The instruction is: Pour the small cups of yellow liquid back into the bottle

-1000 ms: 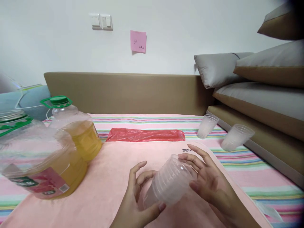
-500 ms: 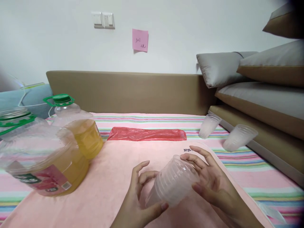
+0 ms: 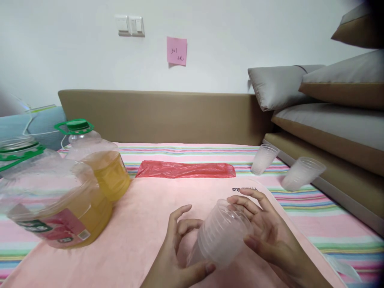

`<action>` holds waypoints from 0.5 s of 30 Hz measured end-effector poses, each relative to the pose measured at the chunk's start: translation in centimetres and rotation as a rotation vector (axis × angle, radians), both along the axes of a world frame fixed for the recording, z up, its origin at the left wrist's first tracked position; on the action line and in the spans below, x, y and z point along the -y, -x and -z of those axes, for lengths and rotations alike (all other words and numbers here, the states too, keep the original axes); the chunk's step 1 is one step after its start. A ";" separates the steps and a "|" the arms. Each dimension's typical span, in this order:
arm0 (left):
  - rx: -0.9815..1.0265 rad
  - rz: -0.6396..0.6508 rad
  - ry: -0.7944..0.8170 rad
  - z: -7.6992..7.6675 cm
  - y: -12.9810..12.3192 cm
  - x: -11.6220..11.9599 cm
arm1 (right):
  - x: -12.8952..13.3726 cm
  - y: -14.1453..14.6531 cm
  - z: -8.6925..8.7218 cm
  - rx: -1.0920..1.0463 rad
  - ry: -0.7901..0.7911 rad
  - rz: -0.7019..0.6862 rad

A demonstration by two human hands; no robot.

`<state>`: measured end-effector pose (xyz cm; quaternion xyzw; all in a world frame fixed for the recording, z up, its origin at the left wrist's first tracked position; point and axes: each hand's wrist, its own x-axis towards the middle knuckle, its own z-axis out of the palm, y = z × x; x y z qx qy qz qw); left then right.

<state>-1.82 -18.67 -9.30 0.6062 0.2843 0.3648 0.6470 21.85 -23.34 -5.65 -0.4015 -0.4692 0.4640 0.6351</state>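
Observation:
A stack of clear plastic cups (image 3: 222, 234) is held tilted between my hands, low in the middle of the view. My left hand (image 3: 184, 248) curves around its lower left side, thumb below and fingers above. On the right, the fingers and thumb of my right hand (image 3: 267, 228) hold the upper right end of the stack. The cups sit one inside another, with several rims close together. Under them lies a pink cloth (image 3: 144, 224) with dark lettering.
To the left stand two large green-lidded bottles, the nearer bottle (image 3: 99, 216) and the farther bottle (image 3: 111, 176), holding yellow liquid. A folded red plastic bag (image 3: 186, 169) lies behind the cloth. Back right are a cup (image 3: 264, 160) and a tilted cup (image 3: 301, 174), beside stacked cushions (image 3: 336, 116).
The stack of cups has shifted slightly down and to the right, with my left hand following. My right hand has moved only a little, and more of the cloth's lettering shows.

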 end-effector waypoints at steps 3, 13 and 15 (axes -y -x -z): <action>0.005 -0.012 0.012 0.1 0.0 0.0 | -0.1 -0.4 0.3 0.076 -0.059 -0.012; 0.000 -0.009 0.006 -0.1 0.1 0.0 | 0.4 -0.2 0.4 0.112 0.002 -0.014; 0.003 -0.008 0.006 -0.1 0.1 0.0 | 0.5 -0.1 0.3 0.082 0.042 -0.016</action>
